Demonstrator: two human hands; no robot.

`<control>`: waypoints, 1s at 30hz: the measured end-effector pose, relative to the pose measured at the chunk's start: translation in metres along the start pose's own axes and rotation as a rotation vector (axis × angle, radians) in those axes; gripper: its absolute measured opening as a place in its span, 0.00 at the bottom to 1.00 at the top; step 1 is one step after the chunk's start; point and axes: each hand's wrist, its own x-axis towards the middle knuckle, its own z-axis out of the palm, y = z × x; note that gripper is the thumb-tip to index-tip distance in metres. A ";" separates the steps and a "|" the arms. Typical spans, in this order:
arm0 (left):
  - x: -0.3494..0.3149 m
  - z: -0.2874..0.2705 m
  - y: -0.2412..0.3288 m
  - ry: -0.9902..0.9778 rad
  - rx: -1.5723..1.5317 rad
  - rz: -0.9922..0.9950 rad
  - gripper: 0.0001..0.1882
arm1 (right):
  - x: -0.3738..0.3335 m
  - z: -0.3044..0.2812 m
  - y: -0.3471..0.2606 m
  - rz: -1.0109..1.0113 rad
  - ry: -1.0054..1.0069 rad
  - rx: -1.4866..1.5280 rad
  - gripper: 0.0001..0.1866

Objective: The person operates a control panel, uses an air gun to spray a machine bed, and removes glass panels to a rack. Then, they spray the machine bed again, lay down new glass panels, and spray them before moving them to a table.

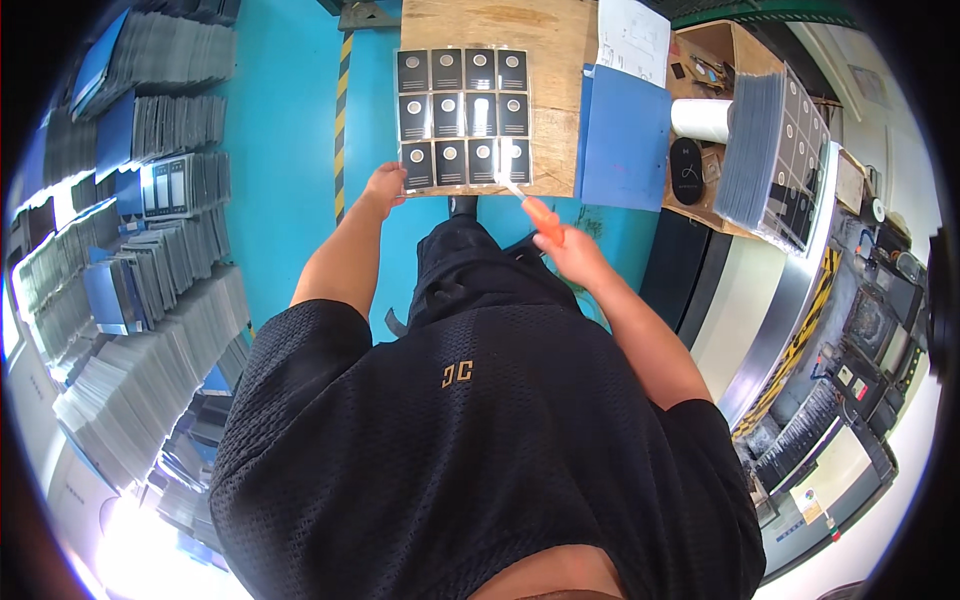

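On a wooden board lies a clear sheet of black cards, set in rows, each with a small round pale disc. My left hand is closed at the sheet's near left corner, fingers on its edge. My right hand is wrapped round an orange-handled tool. A thin pale blade runs from the handle to the sheet's near right corner; glare there hides its exact kind and whether it touches the sheet.
Right of the board lie a blue folder and a white paper. Beyond them, a wooden box holds small items, beside a tall stack of similar sheets. Many stacked sheets fill the left side. Yellow-black tape marks the blue floor.
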 end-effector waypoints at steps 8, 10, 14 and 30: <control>-0.001 -0.004 -0.002 -0.004 -0.018 0.028 0.18 | -0.024 -0.003 -0.007 -0.127 -0.018 -0.046 0.25; 0.000 -0.004 -0.001 0.004 -0.020 0.000 0.19 | -0.015 -0.018 0.006 0.023 -0.020 0.012 0.24; -0.004 0.001 0.006 0.026 0.009 0.003 0.20 | 0.019 -0.040 0.012 0.230 0.024 0.167 0.23; -0.001 0.006 0.013 0.079 0.106 0.091 0.24 | 0.144 -0.029 -0.145 -0.127 0.112 -0.161 0.27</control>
